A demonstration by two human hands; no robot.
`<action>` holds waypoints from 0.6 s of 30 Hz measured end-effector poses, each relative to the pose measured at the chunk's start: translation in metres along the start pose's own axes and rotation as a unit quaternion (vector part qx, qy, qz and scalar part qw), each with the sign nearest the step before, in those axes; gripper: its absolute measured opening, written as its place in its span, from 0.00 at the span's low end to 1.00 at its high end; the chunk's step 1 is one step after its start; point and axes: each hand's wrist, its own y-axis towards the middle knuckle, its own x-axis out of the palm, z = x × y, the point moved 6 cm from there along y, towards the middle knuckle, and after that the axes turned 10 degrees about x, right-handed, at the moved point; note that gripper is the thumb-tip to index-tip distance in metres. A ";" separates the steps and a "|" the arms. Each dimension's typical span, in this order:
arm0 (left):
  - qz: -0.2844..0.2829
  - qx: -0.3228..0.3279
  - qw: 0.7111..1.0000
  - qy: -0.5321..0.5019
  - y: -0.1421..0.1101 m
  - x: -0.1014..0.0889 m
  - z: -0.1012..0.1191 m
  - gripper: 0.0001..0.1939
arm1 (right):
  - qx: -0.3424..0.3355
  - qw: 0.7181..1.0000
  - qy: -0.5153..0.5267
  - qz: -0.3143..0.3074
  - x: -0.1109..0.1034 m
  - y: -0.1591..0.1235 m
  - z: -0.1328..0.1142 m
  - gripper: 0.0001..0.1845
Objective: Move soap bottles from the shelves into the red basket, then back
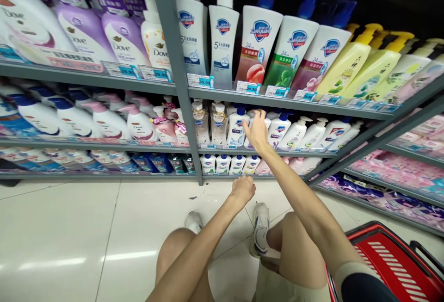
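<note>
My right hand reaches up to the middle shelf. Its fingers wrap round the top of a white pump bottle that stands among other white bottles with blue pumps. The bottle is mostly hidden behind the hand. My left hand hangs lower, in front of the bottom shelf's small white bottles. Its fingers are curled in loosely and I see nothing in them. I am crouched, with my knees and white shoes below.
Grey shop shelving runs across the view, with a grey upright post left of my hands. Large pump bottles fill the top shelf above price tags. A red shopping basket sits at the lower right. White floor tiles spread to the left.
</note>
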 end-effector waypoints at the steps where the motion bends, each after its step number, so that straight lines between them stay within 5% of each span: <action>1: -0.004 -0.002 1.000 0.003 -0.001 0.000 -0.002 0.19 | -0.005 1.000 0.008 -0.002 -0.001 -0.003 -0.006 0.25; 4: -0.017 -0.002 1.000 0.023 -0.004 -0.001 -0.009 0.20 | -0.030 0.999 0.026 -0.013 -0.003 -0.019 -0.006 0.23; 7: -0.007 0.013 0.998 0.053 -0.004 -0.002 -0.018 0.22 | -0.035 0.999 0.036 -0.016 -0.011 -0.037 0.041 0.22; 10: 0.004 0.013 0.997 0.071 -0.004 0.002 -0.027 0.21 | 0.057 0.998 0.011 0.025 -0.039 -0.044 0.138 0.18; 14: -0.019 -0.001 0.996 0.087 -0.007 0.020 -0.033 0.24 | 0.245 0.965 -0.067 0.073 -0.103 -0.033 0.283 0.20; 18: -0.046 -0.018 0.995 0.083 -0.005 0.033 -0.035 0.25 | 0.299 0.944 -0.098 0.095 -0.168 0.005 0.373 0.22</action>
